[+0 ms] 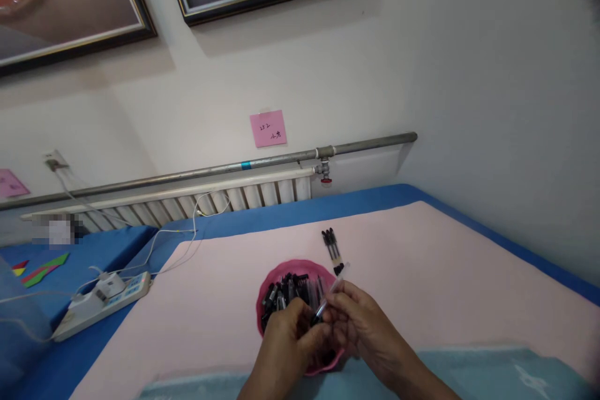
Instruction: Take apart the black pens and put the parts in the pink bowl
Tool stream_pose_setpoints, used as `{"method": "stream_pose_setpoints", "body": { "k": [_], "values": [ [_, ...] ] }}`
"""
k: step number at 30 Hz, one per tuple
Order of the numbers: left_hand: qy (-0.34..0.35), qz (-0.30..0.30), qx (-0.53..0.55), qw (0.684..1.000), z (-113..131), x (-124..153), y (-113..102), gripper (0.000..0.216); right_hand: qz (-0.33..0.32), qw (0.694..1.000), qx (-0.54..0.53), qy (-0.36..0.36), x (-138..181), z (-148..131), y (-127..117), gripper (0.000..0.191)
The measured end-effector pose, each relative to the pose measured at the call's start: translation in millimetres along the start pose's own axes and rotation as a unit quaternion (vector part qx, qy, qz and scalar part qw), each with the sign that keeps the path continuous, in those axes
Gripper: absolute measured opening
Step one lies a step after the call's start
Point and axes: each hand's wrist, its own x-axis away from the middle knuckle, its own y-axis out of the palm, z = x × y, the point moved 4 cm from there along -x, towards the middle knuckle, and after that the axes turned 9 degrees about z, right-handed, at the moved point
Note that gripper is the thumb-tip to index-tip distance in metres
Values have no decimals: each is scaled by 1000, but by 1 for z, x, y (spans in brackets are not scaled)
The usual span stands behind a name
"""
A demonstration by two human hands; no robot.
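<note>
A pink bowl (272, 278) full of several black-capped pens sits on the pink mat (422, 262). Both hands are over its near side. My left hand (285, 344) is closed around the lower end of a clear pen (330, 292). My right hand (363, 325) pinches the same pen a little higher up, fingers curled. The pen points up and to the right. A few finished pens (332, 245) with black caps lie side by side on the mat just behind the bowl.
A white power strip (100, 300) with a plugged charger and cables lies on the blue cloth at left. A radiator (210, 203) and a metal pipe (281, 159) run along the wall. A teal cloth (492, 375) covers the near edge.
</note>
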Motion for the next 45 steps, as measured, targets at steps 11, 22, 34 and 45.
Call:
{"method": "stream_pose_setpoints", "body": {
  "k": [11, 22, 34, 45],
  "values": [
    [-81, -150, 170, 971, 2, 9, 14, 41, -66, 996, 16, -58, 3, -3, -3, 14],
    [-57, -74, 170, 981, 4, 6, 14, 35, -26, 997, 28, -63, 3, -1, -7, 18],
    [-50, -78, 195, 977, -5, 2, 19, 44, -22, 998, 13, -59, 1, -3, -7, 22],
    [-39, -36, 174, 983, -4, 1, 17, 41, -6, 998, 18, -66, -2, -1, -6, 24]
  ]
}}
